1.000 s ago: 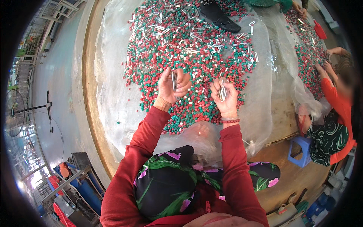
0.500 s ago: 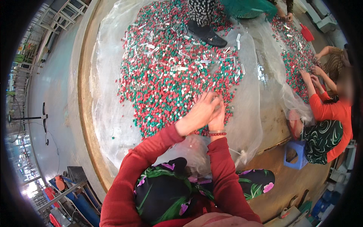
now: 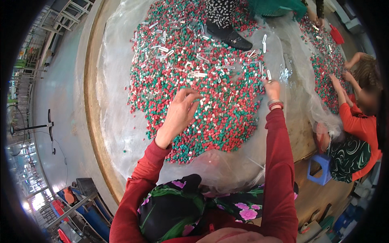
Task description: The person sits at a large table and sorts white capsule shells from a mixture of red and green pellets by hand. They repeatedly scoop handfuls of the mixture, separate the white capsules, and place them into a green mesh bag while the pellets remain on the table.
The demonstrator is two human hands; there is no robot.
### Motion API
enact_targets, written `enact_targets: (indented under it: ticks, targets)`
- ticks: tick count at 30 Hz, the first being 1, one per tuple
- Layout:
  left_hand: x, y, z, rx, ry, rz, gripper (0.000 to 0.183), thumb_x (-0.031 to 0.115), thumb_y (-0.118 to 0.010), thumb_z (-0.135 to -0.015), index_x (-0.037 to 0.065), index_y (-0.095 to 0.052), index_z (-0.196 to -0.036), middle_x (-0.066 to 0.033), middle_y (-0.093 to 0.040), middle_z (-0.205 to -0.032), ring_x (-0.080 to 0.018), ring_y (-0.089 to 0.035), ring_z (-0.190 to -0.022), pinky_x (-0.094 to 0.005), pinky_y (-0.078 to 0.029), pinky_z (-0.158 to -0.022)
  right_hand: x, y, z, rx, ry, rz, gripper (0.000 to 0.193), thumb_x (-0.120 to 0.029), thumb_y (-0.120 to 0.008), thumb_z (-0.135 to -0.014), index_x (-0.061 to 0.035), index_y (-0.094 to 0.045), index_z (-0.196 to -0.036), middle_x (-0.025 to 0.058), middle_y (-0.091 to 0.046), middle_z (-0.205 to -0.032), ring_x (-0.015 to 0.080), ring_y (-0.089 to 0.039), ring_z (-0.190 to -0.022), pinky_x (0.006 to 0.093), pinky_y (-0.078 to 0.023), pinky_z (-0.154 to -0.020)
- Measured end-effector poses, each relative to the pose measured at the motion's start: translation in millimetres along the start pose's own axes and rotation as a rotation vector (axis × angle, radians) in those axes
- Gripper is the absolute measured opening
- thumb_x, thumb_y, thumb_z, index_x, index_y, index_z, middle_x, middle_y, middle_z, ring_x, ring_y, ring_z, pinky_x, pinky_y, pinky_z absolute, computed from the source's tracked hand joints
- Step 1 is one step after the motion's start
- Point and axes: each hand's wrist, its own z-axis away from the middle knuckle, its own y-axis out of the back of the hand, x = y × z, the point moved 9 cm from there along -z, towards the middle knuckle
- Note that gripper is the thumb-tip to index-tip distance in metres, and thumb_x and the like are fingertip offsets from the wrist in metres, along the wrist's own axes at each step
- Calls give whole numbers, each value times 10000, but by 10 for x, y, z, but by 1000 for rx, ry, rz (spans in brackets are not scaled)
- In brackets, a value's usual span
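Observation:
A large spread of small red, green and white pellet-like pieces [image 3: 202, 133] lies on a clear plastic sheet [image 3: 117, 133]. Over its middle hovers my left hand [image 3: 180, 113], fingers bent and thumb apart, with nothing visible between them. At the right border of the spread is my right hand [image 3: 272, 90], a beaded bracelet on its wrist. Its fingers are pressed together, and whatever they may hold is hidden. A clear, elongated strip [image 3: 268, 75] lies just beyond those fingers. More such strips [image 3: 198, 74] are scattered on the pieces.
A dark shoe [image 3: 229, 36] of another person stands in the far part of the spread, near a green basket [image 3: 279, 7]. On the right, people sort a second spread [image 3: 324, 73], with a red scoop [image 3: 336, 35] and a blue stool [image 3: 319, 168] nearby.
My hands were together over the near right part of the spread. They have come apart: the left went leftward, the right moved away to the far right border.

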Motion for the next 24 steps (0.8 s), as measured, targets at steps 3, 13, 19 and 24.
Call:
enact_targets:
  ticks: [3,13,19,24]
  targets:
    - [-10,-2,-2,-12,-35,-39,140,47,-593,-833,45,-635,-966,-100,-564,-1019,-262,-593,-869,-343,-497,-715,-124,-255,-51,-58,71,178,407,-241,-724,-692,20,-600,-979,211,-659,-869,331,-655,-824,428,-513,-727]
    - [137,-63,34,-37,-85,-74,124,48,-595,-831,52,-627,-951,-101,-556,-997,-266,-580,-894,-357,-488,-734,-541,-312,568,-17,252,350,511,-167,-734,-714,-59,-449,-1124,245,-472,-1101,440,-587,-887,477,-496,-744]
    - [372,-176,9,-49,-154,-35,150,57,-588,-840,45,-619,-986,-108,-557,-977,-268,-578,-879,-357,-483,-735,-501,-124,723,-30,274,-470,458,-174,-755,-743,-71,-461,-1078,59,-594,-760,190,-600,-631,328,-474,-546]
    - [470,-379,-41,-72,-104,87,192,100,-585,-855,44,-613,-1037,-110,-583,-970,-255,-610,-857,-353,-498,-738,-924,-268,1462,-400,-92,-1107,364,-154,-751,-763,-72,-508,-1022,-33,-566,-683,15,-444,-465,184,-252,-356]
